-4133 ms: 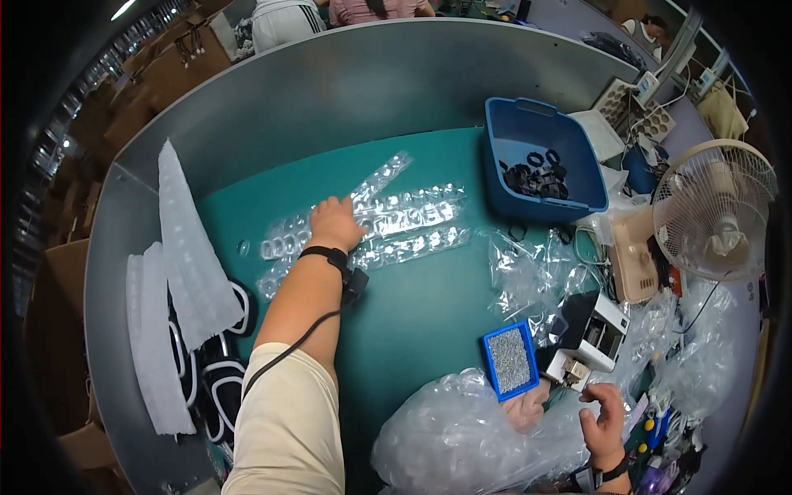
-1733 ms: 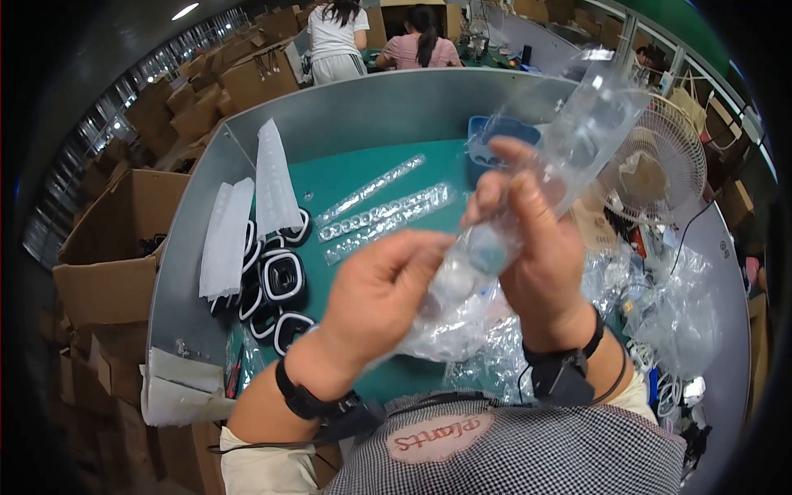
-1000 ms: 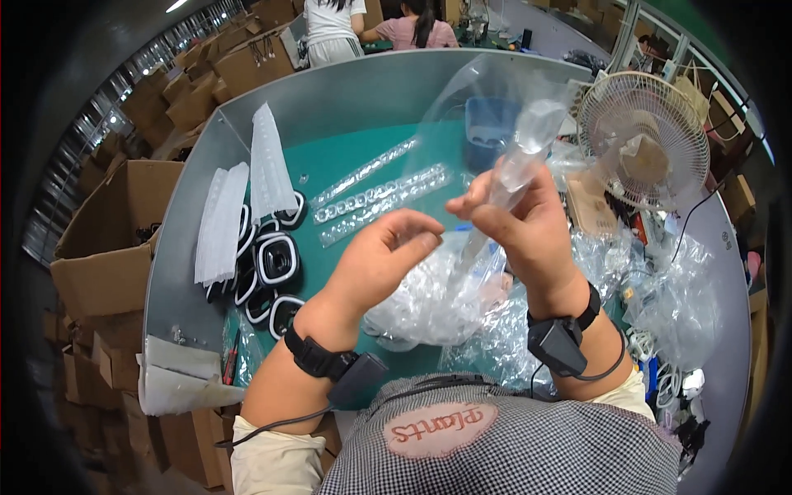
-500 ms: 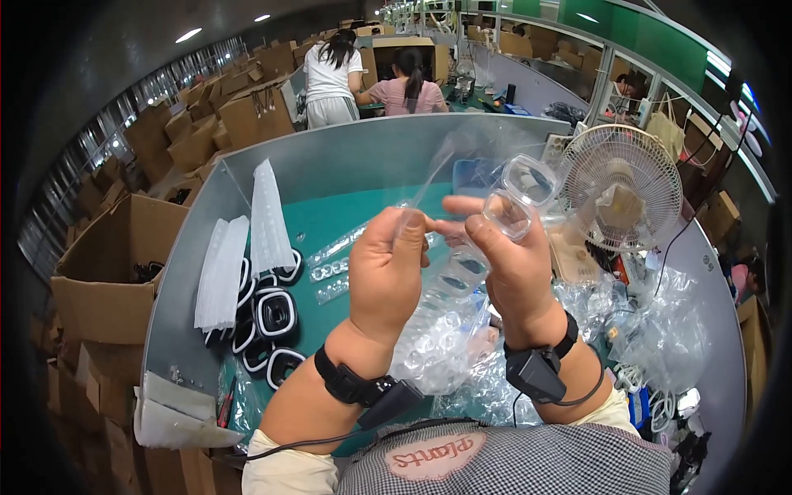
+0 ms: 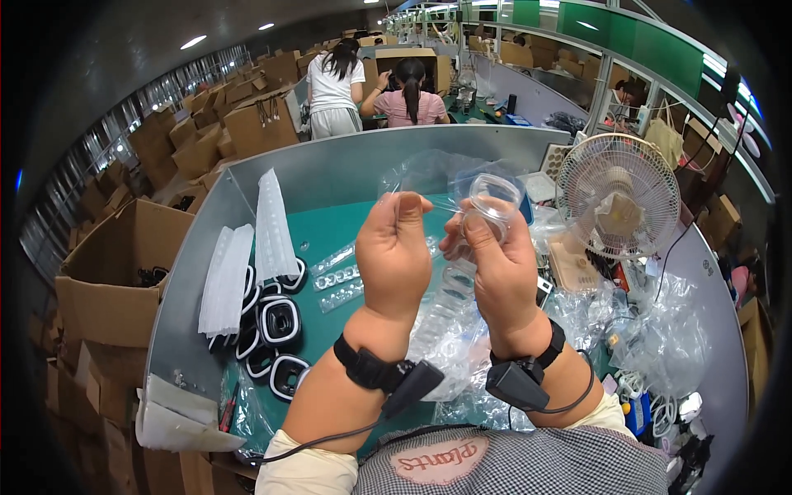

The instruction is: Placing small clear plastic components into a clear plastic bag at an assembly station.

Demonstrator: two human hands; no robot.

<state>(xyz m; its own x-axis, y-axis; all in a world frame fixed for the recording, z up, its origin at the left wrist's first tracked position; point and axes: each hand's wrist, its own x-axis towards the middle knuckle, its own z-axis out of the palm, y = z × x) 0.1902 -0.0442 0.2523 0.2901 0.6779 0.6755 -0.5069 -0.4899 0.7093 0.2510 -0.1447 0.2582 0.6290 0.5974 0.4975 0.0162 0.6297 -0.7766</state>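
Observation:
My left hand [image 5: 398, 256] is closed, thumb against fingers, on a thin clear plastic film [image 5: 433, 169]. The film stretches away above both hands toward the right. In my right hand [image 5: 505, 276], thumb and fingers close on a chain of clear plastic rounded-square frames [image 5: 495, 194]. One frame stands up above the thumb, and more of the chain hangs below the hand toward a heap of clear plastic [image 5: 441, 326]. Whether the film is still joined to the frames cannot be made out. Flat clear strips with ring shapes [image 5: 337, 276] lie on the green mat beyond my left forearm.
Black parts with white rounded-square rims [image 5: 280, 320] are piled at the left, beside white strips [image 5: 276, 231]. A white fan [image 5: 617, 194] stands at the right, with crumpled clear bags [image 5: 664, 330] nearby. Grey partitions [image 5: 330, 165] border the mat; two people work beyond.
Both hands have shifted slightly, the left hand upward in view. The right hand has closed more around the frames, and the film between the hands has changed shape.

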